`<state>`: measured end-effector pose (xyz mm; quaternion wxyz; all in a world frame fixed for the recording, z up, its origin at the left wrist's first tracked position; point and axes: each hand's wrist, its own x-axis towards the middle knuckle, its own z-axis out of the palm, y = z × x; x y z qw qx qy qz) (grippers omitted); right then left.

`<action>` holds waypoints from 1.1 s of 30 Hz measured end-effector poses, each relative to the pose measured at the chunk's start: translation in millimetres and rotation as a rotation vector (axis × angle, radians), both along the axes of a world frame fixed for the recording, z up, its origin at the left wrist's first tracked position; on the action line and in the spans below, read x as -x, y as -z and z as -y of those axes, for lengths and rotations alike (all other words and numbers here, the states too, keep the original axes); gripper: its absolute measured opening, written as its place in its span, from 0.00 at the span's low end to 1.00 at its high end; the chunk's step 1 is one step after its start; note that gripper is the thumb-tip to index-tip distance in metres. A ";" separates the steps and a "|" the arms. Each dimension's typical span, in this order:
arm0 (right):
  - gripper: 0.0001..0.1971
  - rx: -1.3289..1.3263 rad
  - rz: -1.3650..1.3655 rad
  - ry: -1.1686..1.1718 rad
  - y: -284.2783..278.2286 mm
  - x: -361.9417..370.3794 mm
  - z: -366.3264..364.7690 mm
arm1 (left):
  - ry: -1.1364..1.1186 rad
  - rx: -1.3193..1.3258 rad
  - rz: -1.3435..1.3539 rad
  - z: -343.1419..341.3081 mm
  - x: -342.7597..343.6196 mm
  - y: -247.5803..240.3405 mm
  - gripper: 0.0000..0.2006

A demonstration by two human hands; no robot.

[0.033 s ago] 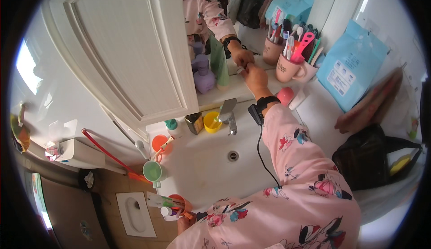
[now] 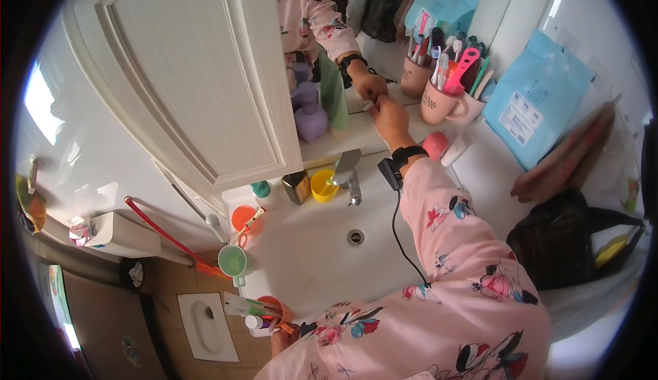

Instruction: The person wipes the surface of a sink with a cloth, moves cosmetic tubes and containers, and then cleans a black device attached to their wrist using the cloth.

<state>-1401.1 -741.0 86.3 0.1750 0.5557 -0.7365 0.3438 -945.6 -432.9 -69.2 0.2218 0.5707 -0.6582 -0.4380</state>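
Observation:
My right hand (image 2: 391, 121) reaches over the faucet to the ledge below the mirror. Its fingers are closed, and a small pale bit (image 2: 367, 106) shows at their tips, too small to name. The hand's reflection meets it in the mirror (image 2: 384, 65). At the lower left, my left hand (image 2: 281, 341) is partly hidden by my sleeve, fingers closed at the handle of an orange cup (image 2: 277, 304). Beside and in that cup are a white-green tube (image 2: 241, 305) and a white-capped bottle (image 2: 254, 322).
Around the sink (image 2: 308, 263) stand a green mug (image 2: 233, 261), a yellow cup (image 2: 324, 187), a dark box (image 2: 297, 188) and a faucet (image 2: 350, 174). A pink mug (image 2: 439, 102) of brushes stands right of my hand. A cabinet door (image 2: 199, 78) hangs open at left.

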 end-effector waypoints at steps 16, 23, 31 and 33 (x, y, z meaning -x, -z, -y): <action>0.07 0.014 0.085 -0.026 -3.6 -7.6 -5.8 | -0.004 -0.003 0.011 -0.6 1.1 3.5 0.04; 0.05 0.403 0.280 0.075 7.1 -8.0 5.0 | 0.024 0.000 0.040 7.5 6.3 8.1 0.04; 0.04 -0.008 -0.061 0.050 -1.8 9.1 -12.7 | 0.005 0.008 0.070 9.5 4.7 10.7 0.04; 0.03 0.065 0.029 0.068 4.9 22.5 -1.4 | 0.030 0.017 0.063 14.8 12.6 12.7 0.04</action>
